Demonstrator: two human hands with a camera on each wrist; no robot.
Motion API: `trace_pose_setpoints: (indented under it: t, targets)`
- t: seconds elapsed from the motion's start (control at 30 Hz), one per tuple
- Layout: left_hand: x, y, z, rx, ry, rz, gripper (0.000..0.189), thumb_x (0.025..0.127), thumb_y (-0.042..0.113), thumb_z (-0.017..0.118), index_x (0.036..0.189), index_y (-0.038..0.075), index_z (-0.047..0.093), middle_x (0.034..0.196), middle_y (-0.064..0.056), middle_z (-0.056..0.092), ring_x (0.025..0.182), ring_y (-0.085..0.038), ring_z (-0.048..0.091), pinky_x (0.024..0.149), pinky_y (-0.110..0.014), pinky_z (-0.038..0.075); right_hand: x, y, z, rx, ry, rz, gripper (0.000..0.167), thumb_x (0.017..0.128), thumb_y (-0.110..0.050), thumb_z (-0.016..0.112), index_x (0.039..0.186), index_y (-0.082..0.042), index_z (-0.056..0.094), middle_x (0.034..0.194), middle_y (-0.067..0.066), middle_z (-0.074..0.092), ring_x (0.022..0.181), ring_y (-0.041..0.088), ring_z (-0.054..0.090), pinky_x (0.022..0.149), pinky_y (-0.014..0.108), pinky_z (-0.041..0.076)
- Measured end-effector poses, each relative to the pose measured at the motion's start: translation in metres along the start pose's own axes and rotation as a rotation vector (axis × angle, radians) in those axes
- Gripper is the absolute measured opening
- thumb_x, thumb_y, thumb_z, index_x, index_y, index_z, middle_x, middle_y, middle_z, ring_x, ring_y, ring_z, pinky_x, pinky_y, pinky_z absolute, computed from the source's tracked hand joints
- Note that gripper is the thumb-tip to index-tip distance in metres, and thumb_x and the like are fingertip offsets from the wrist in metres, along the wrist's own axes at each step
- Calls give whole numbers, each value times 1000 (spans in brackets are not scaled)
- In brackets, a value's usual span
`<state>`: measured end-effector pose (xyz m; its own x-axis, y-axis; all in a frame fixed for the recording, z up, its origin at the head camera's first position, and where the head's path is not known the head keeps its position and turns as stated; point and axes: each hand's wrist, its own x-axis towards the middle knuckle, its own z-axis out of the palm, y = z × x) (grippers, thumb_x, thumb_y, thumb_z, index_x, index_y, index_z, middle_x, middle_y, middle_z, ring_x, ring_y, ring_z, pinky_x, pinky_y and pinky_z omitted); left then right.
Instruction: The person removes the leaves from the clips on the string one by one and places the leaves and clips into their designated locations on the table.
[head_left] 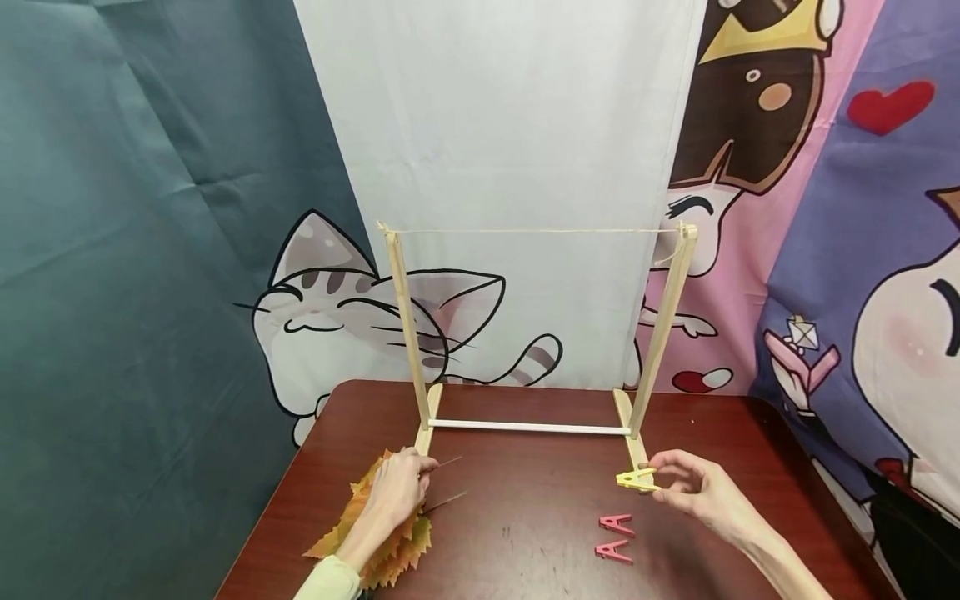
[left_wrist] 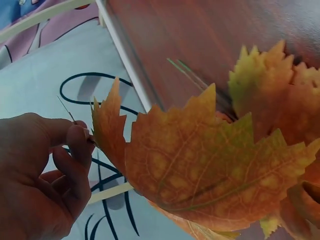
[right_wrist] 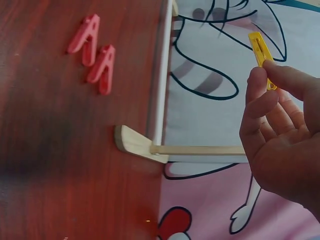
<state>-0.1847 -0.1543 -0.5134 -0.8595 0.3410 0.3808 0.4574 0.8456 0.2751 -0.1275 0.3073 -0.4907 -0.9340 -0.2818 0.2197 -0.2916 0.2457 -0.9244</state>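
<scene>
Thumb and fingers of my left hand point(head_left: 395, 490) pinch the stem end of an orange-yellow autumn leaf point(left_wrist: 215, 170), which spreads across the left wrist view. More autumn leaves point(head_left: 405, 557) lie beneath that hand on the table's left side, two thin stems pointing right. My right hand point(head_left: 693, 487) pinches a yellow clothespin point(head_left: 636, 479) by one end, and the right wrist view shows this clothespin point(right_wrist: 259, 46) raised above the thumb. Two pinkish-red clothespins point(head_left: 615, 523) lie on the tabletop to the left of and nearer than the right hand.
A wooden frame point(head_left: 663, 333) stands at the back of the dark red table point(head_left: 525, 500). Thin string point(head_left: 525, 231) runs between its post tops, and a white rod point(head_left: 525, 427) joins the posts low down. Behind hangs a cartoon-printed curtain point(head_left: 495, 125).
</scene>
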Motion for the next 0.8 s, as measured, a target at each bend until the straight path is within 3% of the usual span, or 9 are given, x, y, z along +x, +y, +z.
trace_pose_setpoints:
  t: [0.17, 0.47, 0.8]
  targets:
    - [-9, -6, 3, 21, 2, 2, 23, 72, -6, 73, 86, 11, 78, 75, 0, 59, 64, -21, 60, 49, -33, 47, -5, 10, 9, 27, -12, 1, 31, 82, 11, 73, 109, 3, 59, 101, -4, 71, 60, 4, 56, 39, 33, 33]
    - [-16, -11, 11, 46, -25, -27, 20, 74, -1, 76, 85, 15, 79, 70, 4, 53, 59, -20, 58, 47, -35, 45, -17, 24, 18, 49, -46, 60, 30, 82, 9, 72, 108, 5, 58, 99, 14, 71, 63, 4, 54, 39, 31, 32]
    - [-23, -16, 19, 60, -37, -49, 18, 77, 0, 75, 83, 17, 78, 70, 5, 52, 57, -21, 57, 45, -35, 43, -29, 35, 28, 132, -71, 258, 36, 82, 11, 70, 113, 9, 53, 107, 21, 68, 57, 6, 45, 46, 23, 39]
